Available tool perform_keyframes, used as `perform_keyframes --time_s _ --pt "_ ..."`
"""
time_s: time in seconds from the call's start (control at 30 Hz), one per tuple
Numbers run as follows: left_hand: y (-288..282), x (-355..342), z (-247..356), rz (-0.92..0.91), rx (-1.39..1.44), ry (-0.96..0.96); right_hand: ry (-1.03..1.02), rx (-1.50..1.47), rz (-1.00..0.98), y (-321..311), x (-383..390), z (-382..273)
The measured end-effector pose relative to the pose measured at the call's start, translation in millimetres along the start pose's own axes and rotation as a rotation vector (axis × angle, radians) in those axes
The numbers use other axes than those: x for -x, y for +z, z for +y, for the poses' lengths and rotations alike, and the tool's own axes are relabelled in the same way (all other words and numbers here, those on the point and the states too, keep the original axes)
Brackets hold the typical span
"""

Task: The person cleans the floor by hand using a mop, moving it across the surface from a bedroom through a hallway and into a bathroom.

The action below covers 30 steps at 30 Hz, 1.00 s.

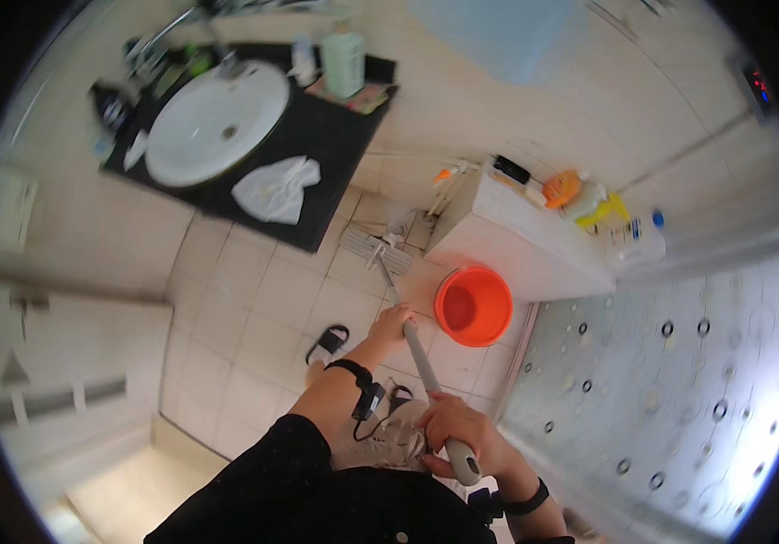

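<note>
A flat mop's long grey handle [422,361] runs from my body down and away toward the floor. My left hand [392,327] is closed round the handle partway along it. Nearer to me, my right hand [458,430] grips the same handle close to its rounded top end. The flat grey mop head [377,250] lies on the tiled floor between the black counter and a white tiled ledge. An orange-red bucket [474,306] stands right of the handle, apart from it.
A black counter [335,172] with a white basin [217,122] and a crumpled white cloth [278,189] stands at the far left. Bottles line the white ledge [521,245]. At right hangs a patterned shower curtain [652,381]. My feet wear dark slippers [327,344].
</note>
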<state>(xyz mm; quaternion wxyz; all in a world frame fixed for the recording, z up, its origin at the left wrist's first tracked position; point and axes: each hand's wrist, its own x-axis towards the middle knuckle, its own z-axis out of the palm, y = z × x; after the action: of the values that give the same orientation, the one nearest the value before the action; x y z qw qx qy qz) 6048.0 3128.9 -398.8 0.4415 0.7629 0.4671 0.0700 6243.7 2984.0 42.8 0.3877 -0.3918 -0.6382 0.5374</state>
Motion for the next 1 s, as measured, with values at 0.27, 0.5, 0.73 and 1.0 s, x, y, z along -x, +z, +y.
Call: perform_keyframes --time_s 0.27,0.5,0.73,1.0 --pt "-117.3 -130.2 76.3 -0.277 -0.477 0.615 0.015 -0.109 0.639 -2.6 -49.5 -20.8" --pt "-47.1 -46.0 152.6 -0.692 -0.063 0.715 -0.338 0.072 1.138 93.4 120.6 -174.0" --pt "68.1 124.3 292.2 -1.016 -0.054 0.667 -0.037 0.162 2.196 379.7 291.8 -173.7" --pt "132.4 573.6 268.2 -1.256 -0.156 1.261 -0.491 0.176 2.618 692.2 462.1 -259.2"
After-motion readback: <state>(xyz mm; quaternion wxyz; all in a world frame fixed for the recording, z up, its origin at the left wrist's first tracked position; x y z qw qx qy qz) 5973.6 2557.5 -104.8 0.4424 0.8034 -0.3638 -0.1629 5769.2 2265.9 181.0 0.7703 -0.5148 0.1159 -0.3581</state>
